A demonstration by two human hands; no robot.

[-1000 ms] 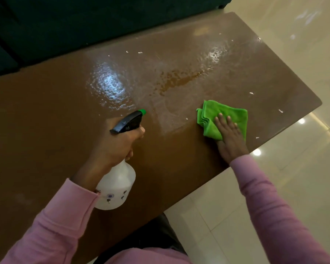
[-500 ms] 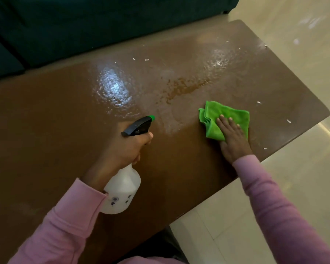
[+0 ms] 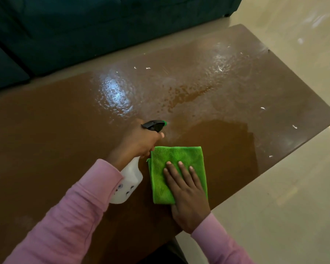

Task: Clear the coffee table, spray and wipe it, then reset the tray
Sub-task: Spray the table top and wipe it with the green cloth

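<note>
Head view: a dark green sofa point(image 3: 84, 25) fills the top of the frame, and a pale glossy floor point(image 3: 286, 187) runs down the right side. Between them stands a long brown counter point(image 3: 46, 130), its right end toward the floor. The middle and far right of the counter top shine with wet film and droplets point(image 3: 116, 94). A darker smooth patch point(image 3: 223, 141) lies toward the near edge, to the right of the cloth. Small white scraps point(image 3: 262, 108) are scattered along the far edge and near the right corner.

Two pink sleeves point(image 3: 69, 216) come in from the bottom. A green cloth point(image 3: 175, 159) lies flat on the counter close to the near edge. It is folded into a rectangle whose long axis runs from the near edge toward the far edge. The right grip point(image 3: 187, 195) rests on the cloth's near right part, with palm down and fingers straight and spread, pressing it to the surface.

Just left of the cloth is a white spray bottle point(image 3: 130, 181) with small dark flower marks on its body. It is tilted, its long axis running from the body on the near side up to the black head point(image 3: 153, 125) on the far side. The green nozzle tip point(image 3: 165, 122) points toward the counter's right end. The left grip point(image 3: 139, 141) is clamped around the bottle's neck with a finger curled under the head. The body is opaque, so what it contains cannot be told, nor whether its base touches the counter.
</note>
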